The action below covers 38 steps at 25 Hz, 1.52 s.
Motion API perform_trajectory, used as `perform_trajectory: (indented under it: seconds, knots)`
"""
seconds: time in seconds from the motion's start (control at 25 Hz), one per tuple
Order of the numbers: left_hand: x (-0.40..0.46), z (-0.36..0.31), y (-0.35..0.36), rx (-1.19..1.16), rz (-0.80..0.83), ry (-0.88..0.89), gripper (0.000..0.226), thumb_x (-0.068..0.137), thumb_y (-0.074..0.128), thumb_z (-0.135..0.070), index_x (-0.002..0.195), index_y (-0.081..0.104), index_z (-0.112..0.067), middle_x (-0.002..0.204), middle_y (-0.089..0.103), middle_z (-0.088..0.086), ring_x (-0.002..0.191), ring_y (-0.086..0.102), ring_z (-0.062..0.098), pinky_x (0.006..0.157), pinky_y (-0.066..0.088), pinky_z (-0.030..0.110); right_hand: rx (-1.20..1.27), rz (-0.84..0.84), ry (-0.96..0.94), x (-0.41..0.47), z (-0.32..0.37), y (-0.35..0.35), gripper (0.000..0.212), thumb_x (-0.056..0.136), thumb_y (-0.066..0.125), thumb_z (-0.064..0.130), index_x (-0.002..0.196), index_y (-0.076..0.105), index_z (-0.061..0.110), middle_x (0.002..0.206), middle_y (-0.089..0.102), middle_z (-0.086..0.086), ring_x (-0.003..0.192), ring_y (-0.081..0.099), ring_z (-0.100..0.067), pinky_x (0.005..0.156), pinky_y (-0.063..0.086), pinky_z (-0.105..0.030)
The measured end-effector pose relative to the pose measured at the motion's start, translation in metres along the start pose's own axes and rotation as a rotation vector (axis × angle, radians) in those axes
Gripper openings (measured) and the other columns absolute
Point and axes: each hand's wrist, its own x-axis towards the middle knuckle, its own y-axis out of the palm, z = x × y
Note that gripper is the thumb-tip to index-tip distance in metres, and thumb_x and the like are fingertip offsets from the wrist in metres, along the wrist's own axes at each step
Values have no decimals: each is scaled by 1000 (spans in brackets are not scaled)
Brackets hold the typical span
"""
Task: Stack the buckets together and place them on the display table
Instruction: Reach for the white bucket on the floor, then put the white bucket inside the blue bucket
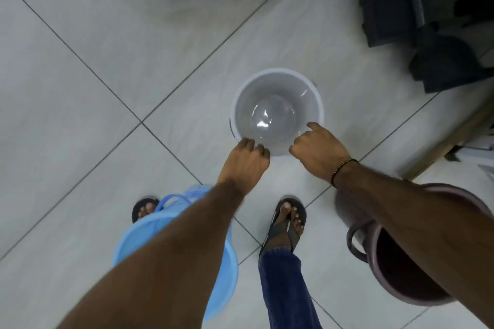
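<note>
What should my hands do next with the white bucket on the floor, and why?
Probably close both hands on the near rim and lift. The left hand and right hand already sit at the near edge of the white bucket, which stands upright and empty, while the blue bucket and maroon bucket wait unstacked near your feet.

White bucket (276,111), blue bucket (176,254), maroon bucket (406,270) stand upright, apart.

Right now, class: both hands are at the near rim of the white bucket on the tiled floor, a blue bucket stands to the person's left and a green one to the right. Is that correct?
One detail is wrong. The bucket on the right is maroon, not green, as the head view shows. The rest holds: the left hand and right hand are at the near rim of the white bucket on the tiled floor, with the blue bucket on the left.
</note>
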Motion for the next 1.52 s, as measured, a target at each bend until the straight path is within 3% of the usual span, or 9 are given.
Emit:
perform_trajectory:
  seconds: [0.12,0.2,0.28,0.52,0.72,0.88,1.16,1.32,1.52]
  knots:
    - [-9,3,9,94,28,30,48,93,62,-27,135,55,-6,143,55,18,141,36,37,119,24,54,61,-32,57,-4,20,21,20,83,59,15,103,65,13,95,72,-9,92,64,-31,99,42,-45]
    - [-13,6,6,133,30,39,63,100,47,-41,151,32,-7,159,32,17,150,16,36,121,13,55,118,-68,73,-4,29,26,40,82,64,32,116,61,11,107,71,-13,103,61,-34,100,41,-47]
    - [-14,10,4,151,35,51,65,101,42,-44,153,28,-6,160,30,16,150,17,35,122,15,53,159,-107,99,-5,34,26,51,83,62,42,121,60,9,111,70,-14,107,61,-34,103,41,-48]
    - [-13,17,4,221,138,224,22,89,71,-20,109,71,-12,106,76,9,99,69,27,99,50,38,310,32,191,-19,52,17,27,98,47,29,106,67,12,102,70,-14,91,66,-36,73,51,-38]
    - [-64,24,-55,213,170,238,16,91,63,-16,105,70,-14,97,77,5,89,71,25,82,54,34,331,15,175,-54,76,-32,24,91,51,8,110,65,11,103,67,-14,92,66,-36,68,48,-38]
    - [-142,26,-170,130,127,91,18,95,57,-17,109,67,-14,100,75,5,95,68,26,86,52,34,336,-67,167,-122,100,-130,20,87,50,3,99,64,11,95,68,-11,83,66,-33,59,41,-35]
    - [-315,-3,-322,7,-32,-195,14,70,80,-13,74,67,-16,67,70,2,66,67,23,70,54,32,215,-239,67,-239,175,-280,16,86,56,5,95,66,13,89,69,-6,80,64,-28,62,53,-37]
    - [-392,-19,-295,-51,18,-275,21,67,83,-10,80,68,-15,71,70,3,70,66,24,74,53,33,123,-209,-74,-248,243,-281,23,81,56,-2,98,66,10,94,70,-9,88,65,-31,70,56,-40]
    - [-441,-39,-156,-145,135,-304,25,58,81,-6,80,70,-11,73,70,7,77,66,28,79,57,37,71,-23,-209,-204,329,-195,23,83,50,-5,100,63,4,99,69,-17,91,64,-37,76,53,-45]
